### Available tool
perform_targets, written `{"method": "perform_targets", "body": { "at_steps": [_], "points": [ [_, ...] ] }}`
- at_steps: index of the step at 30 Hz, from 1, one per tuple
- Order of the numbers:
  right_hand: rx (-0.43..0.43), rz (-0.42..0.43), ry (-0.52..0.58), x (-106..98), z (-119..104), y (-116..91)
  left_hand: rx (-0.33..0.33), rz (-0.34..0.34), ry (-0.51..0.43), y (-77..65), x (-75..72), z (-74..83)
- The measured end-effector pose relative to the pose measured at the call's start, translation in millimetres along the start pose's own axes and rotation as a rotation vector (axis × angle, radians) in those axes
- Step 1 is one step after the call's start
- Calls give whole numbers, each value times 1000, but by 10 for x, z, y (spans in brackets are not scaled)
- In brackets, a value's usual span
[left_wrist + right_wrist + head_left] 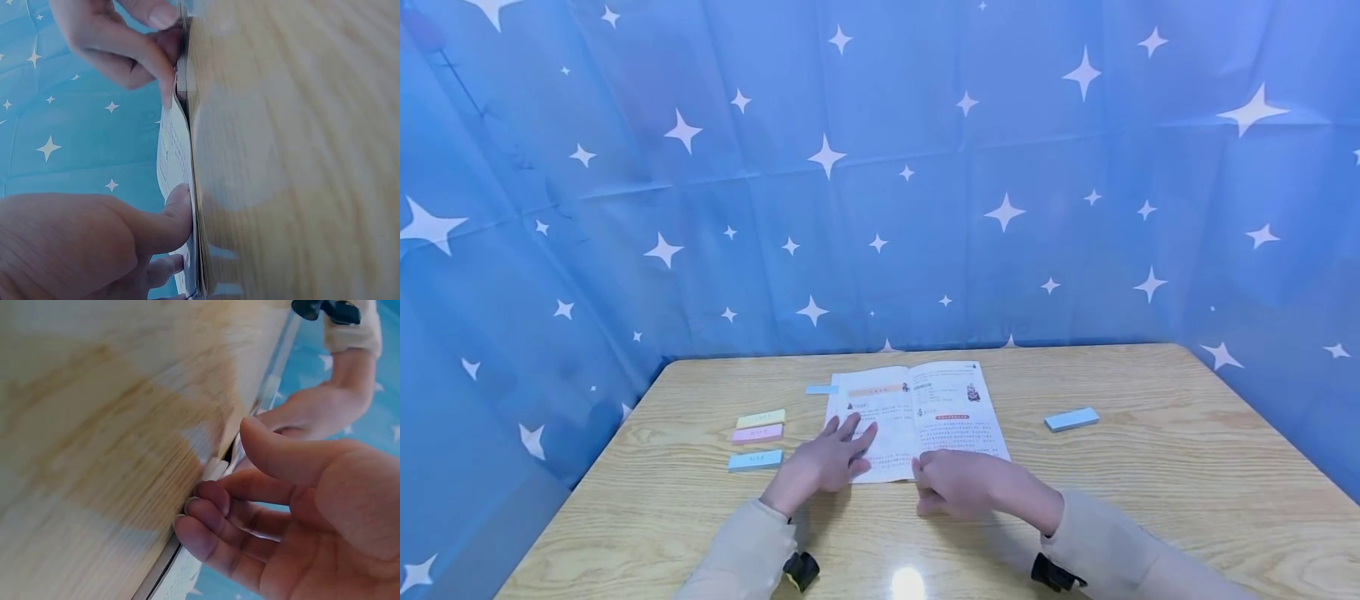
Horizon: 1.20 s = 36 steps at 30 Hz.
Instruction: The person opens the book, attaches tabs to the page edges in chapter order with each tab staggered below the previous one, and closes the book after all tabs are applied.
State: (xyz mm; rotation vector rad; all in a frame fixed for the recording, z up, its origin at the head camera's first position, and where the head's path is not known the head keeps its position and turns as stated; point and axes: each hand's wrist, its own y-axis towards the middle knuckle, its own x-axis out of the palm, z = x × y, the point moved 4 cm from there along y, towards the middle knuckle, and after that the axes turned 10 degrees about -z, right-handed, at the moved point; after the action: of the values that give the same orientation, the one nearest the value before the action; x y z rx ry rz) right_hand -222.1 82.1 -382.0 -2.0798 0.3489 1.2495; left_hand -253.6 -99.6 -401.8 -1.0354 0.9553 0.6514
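Note:
An open book with printed pages lies on the wooden table, a blue sticky tab jutting from its upper left edge. My left hand rests on the lower left page with fingers spread. In the left wrist view, the left thumb lies along the page near the book's edge. My right hand is at the bottom edge by the centre fold, its index finger touching the page there. Its other fingers are loosely bent, and the thumb stands apart from them; nothing shows pinched between.
Left of the book lie a yellow sticky-note pad, a pink pad and a blue pad, with handwriting on them. Another blue pad lies to the right. Behind the table hangs a blue star-patterned curtain.

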Motion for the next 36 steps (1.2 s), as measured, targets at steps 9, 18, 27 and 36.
{"method": "perform_targets", "body": {
  "at_steps": [9, 18, 27, 36],
  "points": [
    [-87, 28, 83, -113, 33, 48, -3, -7, -13, 14, 19, 10],
    [-70, 187, 90, -222, 185, 179, 11, -8, -18, 0, 5, 8],
    [30, 198, 144, -195, 334, 197, 45, -1, -24, -20, -42, 4],
    [-20, 152, 130, -188, 325, 184, 150, 152, -92, 21, -175, -145]
  ]
}}
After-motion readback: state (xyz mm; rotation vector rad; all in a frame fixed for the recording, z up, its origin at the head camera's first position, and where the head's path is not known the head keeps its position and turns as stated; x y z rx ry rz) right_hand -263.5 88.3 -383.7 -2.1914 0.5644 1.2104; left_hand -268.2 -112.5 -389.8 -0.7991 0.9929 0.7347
